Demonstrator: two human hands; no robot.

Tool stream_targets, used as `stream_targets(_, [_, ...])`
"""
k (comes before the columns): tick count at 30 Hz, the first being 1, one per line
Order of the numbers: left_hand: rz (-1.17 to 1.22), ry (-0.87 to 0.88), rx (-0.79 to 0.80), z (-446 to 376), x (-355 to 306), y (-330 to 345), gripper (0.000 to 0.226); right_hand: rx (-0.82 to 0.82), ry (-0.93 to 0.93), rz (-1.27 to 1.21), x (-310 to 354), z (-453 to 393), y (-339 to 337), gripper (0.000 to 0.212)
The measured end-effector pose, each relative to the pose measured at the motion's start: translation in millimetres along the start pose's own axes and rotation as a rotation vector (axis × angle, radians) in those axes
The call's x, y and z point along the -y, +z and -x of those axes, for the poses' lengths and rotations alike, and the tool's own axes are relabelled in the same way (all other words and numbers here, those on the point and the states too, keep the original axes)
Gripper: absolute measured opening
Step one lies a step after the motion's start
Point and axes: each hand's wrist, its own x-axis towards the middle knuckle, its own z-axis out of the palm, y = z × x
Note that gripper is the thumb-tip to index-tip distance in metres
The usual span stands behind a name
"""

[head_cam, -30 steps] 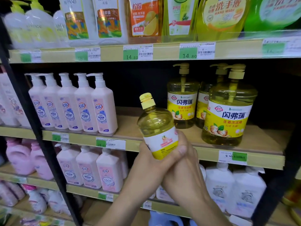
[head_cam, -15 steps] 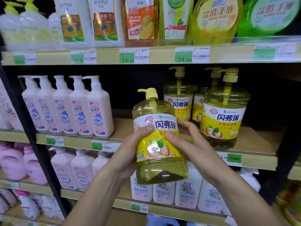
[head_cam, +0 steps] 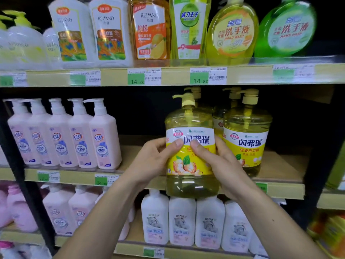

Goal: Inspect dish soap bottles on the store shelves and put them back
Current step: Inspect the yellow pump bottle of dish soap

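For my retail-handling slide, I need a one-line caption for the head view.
Both hands, left and right, hold a yellow pump dish soap bottle before the middle shelf.

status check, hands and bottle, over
Left hand and right hand both grip yellow dish soap bottle, upright, off the middle shelf. Matching bottle close right.

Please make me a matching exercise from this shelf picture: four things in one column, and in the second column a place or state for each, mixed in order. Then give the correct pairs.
Things:
1. yellow pump bottle with the ginger label
2. row of pink WOSH pump bottles
3. orange REPAND bottle
4. white bottles with baby picture

Places or states:
A. standing on the top shelf
B. standing on the shelf below the hands
C. held by the left hand and the right hand
D. standing at the left of the middle shelf

Pairs: 1-C, 2-D, 3-A, 4-B
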Motion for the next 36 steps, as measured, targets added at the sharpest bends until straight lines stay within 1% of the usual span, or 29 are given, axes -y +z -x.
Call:
stream_targets(4, [0.003,0.044,0.042,-19,-11,1,0.051,-0.064,-0.025,0.055,11,-18,1,0.055])
stream_targets(7, [0.044,0.023,0.113,-29,-15,-1,0.052,-0.116,-0.046,0.093,8,-30,0,0.046])
stream_targets(9, [0.068,0.013,0.137,-34,-15,-2,0.051,-0.149,-0.084,0.132,2,-35,-1,0.045])
stream_targets(11, [0.064,0.037,0.136,-39,-12,-4,0.045,-0.187,-0.137,0.206,-6,-38,-1,0.044])
stream_targets(14, [0.049,0.089,0.111,-43,-6,-7,0.041,-0.231,-0.195,0.311,-15,-41,-2,0.049])
stream_targets(18, [0.048,0.125,0.094,-46,6,-11,0.045,-0.236,-0.236,0.395,-20,-45,-4,0.05])
stream_targets(20, [0.049,0.126,0.099,-48,10,-13,0.049,-0.22,-0.26,0.408,-21,-47,-4,0.055])
stream_targets(25, [0.014,0.126,0.094,-49,18,-18,0.049,-0.193,-0.282,0.396,-26,-51,-2,0.056])
stream_targets(30, [-0.047,0.134,0.143,-47,18,-27,0.045,-0.199,-0.295,0.37,-38,-52,6,0.067])
stream_targets(34, [0.043,0.129,0.156,-45,17,-32,0.049,-0.187,-0.286,0.33,-44,-54,21,0.073])
stream_targets(36, [0.082,0.136,0.123,-43,16,-34,0.051,-0.198,-0.291,0.333,-48,-57,31,0.082])
